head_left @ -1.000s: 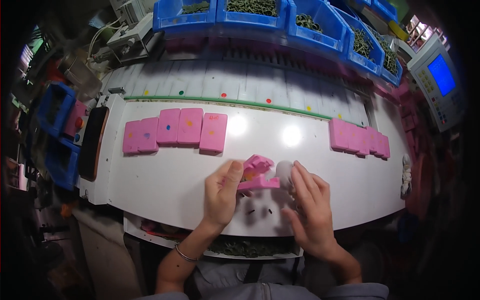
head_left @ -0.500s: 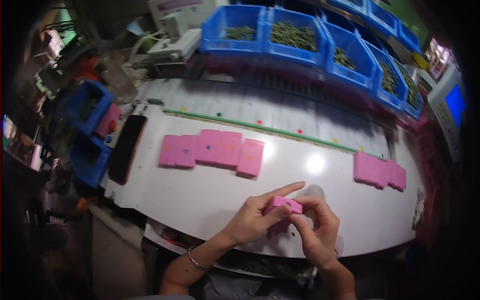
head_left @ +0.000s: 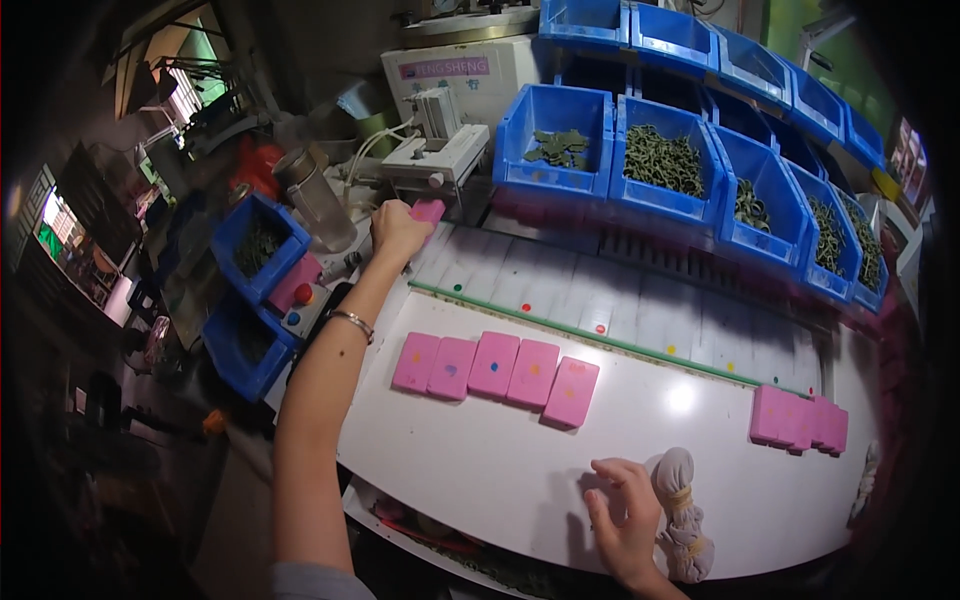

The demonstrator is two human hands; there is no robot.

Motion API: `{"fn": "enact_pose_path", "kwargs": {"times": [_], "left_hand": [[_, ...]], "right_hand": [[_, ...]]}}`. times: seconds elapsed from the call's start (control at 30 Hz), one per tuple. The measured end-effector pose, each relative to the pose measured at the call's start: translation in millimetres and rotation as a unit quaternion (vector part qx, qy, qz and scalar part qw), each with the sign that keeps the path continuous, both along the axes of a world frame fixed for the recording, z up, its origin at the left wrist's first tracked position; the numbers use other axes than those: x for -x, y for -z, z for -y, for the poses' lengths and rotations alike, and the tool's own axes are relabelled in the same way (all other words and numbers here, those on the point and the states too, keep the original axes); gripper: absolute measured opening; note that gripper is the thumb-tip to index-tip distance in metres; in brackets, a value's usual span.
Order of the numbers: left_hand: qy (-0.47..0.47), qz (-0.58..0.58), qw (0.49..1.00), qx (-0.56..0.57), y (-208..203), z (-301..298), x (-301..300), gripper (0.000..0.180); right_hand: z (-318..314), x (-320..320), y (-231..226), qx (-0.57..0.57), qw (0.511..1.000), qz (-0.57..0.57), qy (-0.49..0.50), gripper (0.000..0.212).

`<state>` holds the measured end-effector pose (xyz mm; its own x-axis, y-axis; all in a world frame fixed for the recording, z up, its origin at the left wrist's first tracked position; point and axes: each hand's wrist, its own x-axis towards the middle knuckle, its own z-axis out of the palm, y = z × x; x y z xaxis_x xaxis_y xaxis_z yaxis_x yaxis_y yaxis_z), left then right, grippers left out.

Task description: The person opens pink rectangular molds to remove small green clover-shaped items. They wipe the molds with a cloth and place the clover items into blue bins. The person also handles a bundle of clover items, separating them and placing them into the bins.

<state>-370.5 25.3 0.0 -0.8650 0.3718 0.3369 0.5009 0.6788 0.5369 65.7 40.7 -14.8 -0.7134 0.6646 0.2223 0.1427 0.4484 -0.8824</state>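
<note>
Stretched out to the far left of the table, my left hand [head_left: 396,230] is closed on a pink block [head_left: 428,211], near a white press-like fixture [head_left: 435,160]. Most of that block's near end is covered by my fingers. Low over the white tabletop, my right hand [head_left: 628,515] is open, its fingers curved and apart with nothing between them. Right beside it lies a tied bundle of grey cloth [head_left: 682,510]. Several pink blocks with small coloured dots [head_left: 493,364] form a staggered row left of the middle. Another pink group [head_left: 795,417] sits at the right.
Blue bins [head_left: 665,165] with small green parts line the back, with more bins above. Two blue bins [head_left: 258,250] and a clear bottle [head_left: 315,200] stand at left. A green strip [head_left: 560,322] with coloured dots crosses the table. A drawer [head_left: 440,540] is under the front edge.
Both hands were together on a pink block near the front edge. My left hand has carried a pink block to the far left; my right hand has let go. The view has shifted left.
</note>
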Motion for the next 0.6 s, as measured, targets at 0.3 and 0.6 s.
{"fn": "enact_pose_path", "kwargs": {"times": [0.3,0.6], "left_hand": [[0.133,-0.173,0.967,0.131,0.7,-23.9,-75.1,0.041],[0.462,-0.111,0.876,0.079,-14.4,-25.5,-266.0,0.044]], "right_hand": [[-10.4,-2.4,9.5,0.012,1.000,-0.003,-0.024,0.024],[-93.4,-83.8,-39.3,-0.106,0.992,0.019,0.061,0.027]]}}
